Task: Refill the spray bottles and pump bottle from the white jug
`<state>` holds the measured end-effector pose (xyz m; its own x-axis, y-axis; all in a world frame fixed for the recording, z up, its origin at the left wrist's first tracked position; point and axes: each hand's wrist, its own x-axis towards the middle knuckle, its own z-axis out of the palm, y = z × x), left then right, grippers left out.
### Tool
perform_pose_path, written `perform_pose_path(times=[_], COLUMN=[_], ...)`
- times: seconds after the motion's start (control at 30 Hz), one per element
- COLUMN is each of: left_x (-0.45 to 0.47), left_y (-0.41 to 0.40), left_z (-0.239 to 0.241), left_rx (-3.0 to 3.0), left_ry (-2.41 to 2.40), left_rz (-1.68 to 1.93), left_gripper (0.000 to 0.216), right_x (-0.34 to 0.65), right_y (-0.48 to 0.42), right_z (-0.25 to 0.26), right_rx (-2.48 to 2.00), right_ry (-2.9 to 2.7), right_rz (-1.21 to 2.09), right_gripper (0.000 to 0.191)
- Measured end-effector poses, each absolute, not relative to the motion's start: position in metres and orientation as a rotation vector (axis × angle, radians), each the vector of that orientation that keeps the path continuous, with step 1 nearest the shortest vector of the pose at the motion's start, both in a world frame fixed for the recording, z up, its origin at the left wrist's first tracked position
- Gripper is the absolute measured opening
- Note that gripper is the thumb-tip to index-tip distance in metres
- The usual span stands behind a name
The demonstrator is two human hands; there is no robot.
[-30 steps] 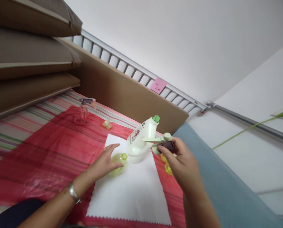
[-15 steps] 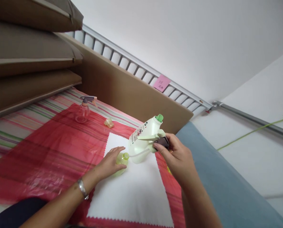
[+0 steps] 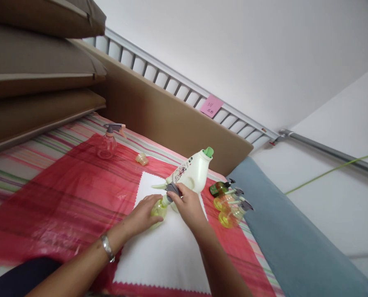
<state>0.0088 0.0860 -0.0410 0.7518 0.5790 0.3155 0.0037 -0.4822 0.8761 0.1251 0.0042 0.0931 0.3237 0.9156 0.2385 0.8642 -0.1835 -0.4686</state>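
Observation:
On a white cloth (image 3: 168,255) with zigzag edges stands a small yellow-green spray bottle (image 3: 159,211). My left hand (image 3: 142,214) is wrapped round its body from the left. Above the neck, my right hand (image 3: 188,206) grips the grey and pale-green trigger spray head (image 3: 173,189). The head sits at the bottle's mouth; its tube is no longer visible outside. Just behind stands a large white jug (image 3: 198,170) with a printed label and a green spout, its lower part partly covered by my right hand.
Several filled bottles with pump or trigger heads (image 3: 230,216) stand to the right on red plastic sheeting (image 3: 78,206). A clear pink spray bottle (image 3: 107,145) and a yellowish cap (image 3: 141,159) are behind left. Stacked brown cushions (image 3: 44,86) rise at the left.
My right hand has moved left with the spray head onto the bottle's neck, and the tube has gone inside. Bottles at the right have come into view from behind that hand.

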Motion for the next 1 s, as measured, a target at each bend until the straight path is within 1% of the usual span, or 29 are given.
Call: perform_pose_path(times=[0.13, 0.3, 0.43, 0.7, 0.83, 1.0], left_x=[0.009, 0.008, 0.007, 0.008, 0.010, 0.009], left_y=[0.086, 0.085, 0.086, 0.086, 0.086, 0.084], left_z=[-0.041, -0.039, -0.040, -0.043, -0.045, -0.042], left_rx=[1.973, 1.968, 1.956, 1.939, 1.935, 1.931], left_ry=[0.456, 0.448, 0.427, 0.437, 0.447, 0.457], left_rz=[0.729, 0.742, 0.758, 0.764, 0.753, 0.741], left_gripper=[0.062, 0.059, 0.060, 0.062, 0.065, 0.065], right_x=[0.123, 0.116, 0.111, 0.112, 0.117, 0.122], right_y=[0.009, 0.006, 0.004, 0.007, 0.008, 0.011], right_z=[0.088, 0.101, 0.098, 0.077, 0.076, 0.078], right_rx=[-2.127, -2.143, -2.156, -2.093, -2.087, -2.106], right_ry=[-1.549, -1.600, -1.636, -1.633, -1.603, -1.574], right_rz=[0.055, -0.006, -0.063, 0.025, 0.023, 0.064], right_gripper=[0.024, 0.020, 0.019, 0.021, 0.021, 0.019])
